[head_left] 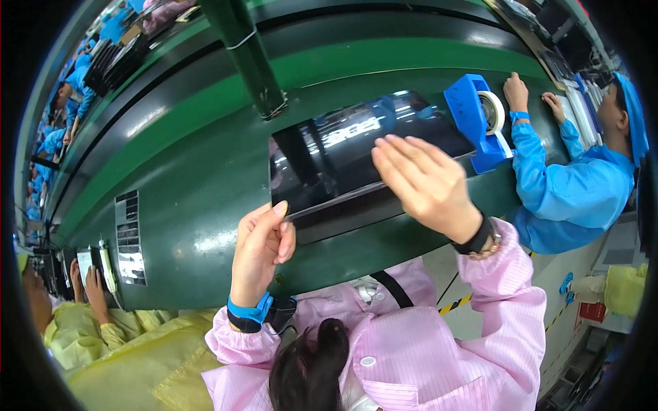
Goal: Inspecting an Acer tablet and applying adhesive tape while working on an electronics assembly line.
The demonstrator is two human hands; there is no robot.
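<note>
A glossy black screen panel (pixel 356 147), full of reflections, lies above the green bench with its near edge slightly raised. At its near left corner, my left hand (pixel 259 240) pinches the edge between thumb and curled fingers. My right hand (pixel 428 179) is over the panel's right half, fingers stretched out and side by side, fingertips at the glossy face; whether they touch it I cannot tell. Below the near edge shows a dark flat area (pixel 353 218), either a shadow or another sheet. Just right of the panel stands a blue tape dispenser (pixel 463 103) with a whitish roll.
A green post (pixel 250 61) rises from the bench behind the panel. Toward the left lies a sheet with dark rectangles (pixel 129 236). A person in blue (pixel 569 181) rests hands on the bench at right; one in yellow (pixel 89 325) handles a small device at left.
</note>
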